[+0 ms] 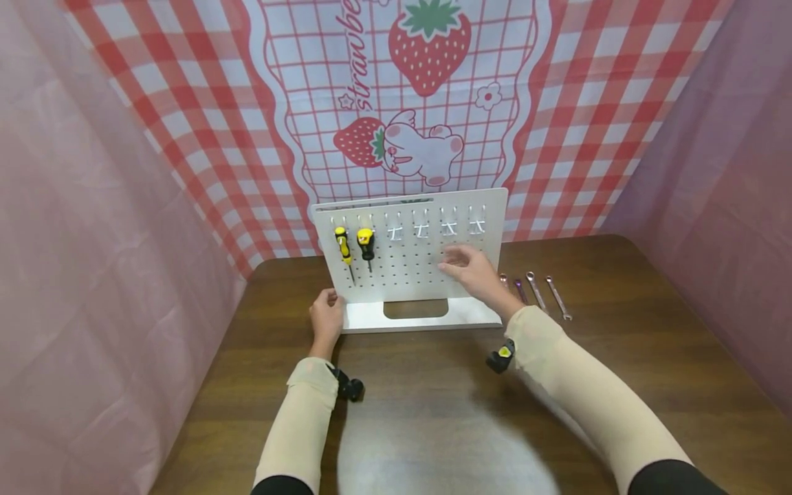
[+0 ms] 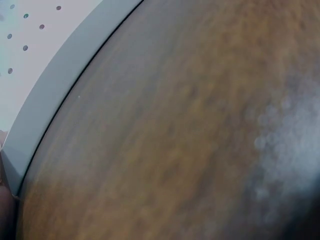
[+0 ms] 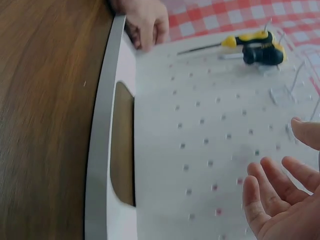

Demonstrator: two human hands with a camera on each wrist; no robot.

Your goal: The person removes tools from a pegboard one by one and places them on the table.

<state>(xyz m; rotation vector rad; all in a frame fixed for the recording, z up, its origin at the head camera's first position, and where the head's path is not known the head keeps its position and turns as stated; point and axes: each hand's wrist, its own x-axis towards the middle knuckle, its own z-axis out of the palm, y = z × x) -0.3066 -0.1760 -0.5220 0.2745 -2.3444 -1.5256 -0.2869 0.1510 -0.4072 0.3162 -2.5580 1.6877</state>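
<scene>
A white pegboard [image 1: 408, 268] stands tilted back on its base. My left hand [image 1: 326, 317] grips its lower left corner; the right wrist view shows that left hand [image 3: 145, 22] with fingers bent over the edge. Before the board's right half, my right hand [image 1: 475, 273] is held up with its fingers spread and nothing in them. In the right wrist view the right hand [image 3: 287, 200] appears apart from the holes. A slim yellow-and-black screwdriver [image 1: 343, 246] and a stubby screwdriver [image 1: 366, 245] hang at the board's left. Several bare hooks [image 1: 422, 229] line the top to their right.
Several wrenches [image 1: 558, 298] lie on the brown wooden table [image 1: 421, 412] right of the board, one of them purple [image 1: 520, 291]; my right forearm partly covers them. A red checked strawberry cloth [image 1: 216, 137] hangs behind. Pink curtains [image 1: 93, 240] flank both sides.
</scene>
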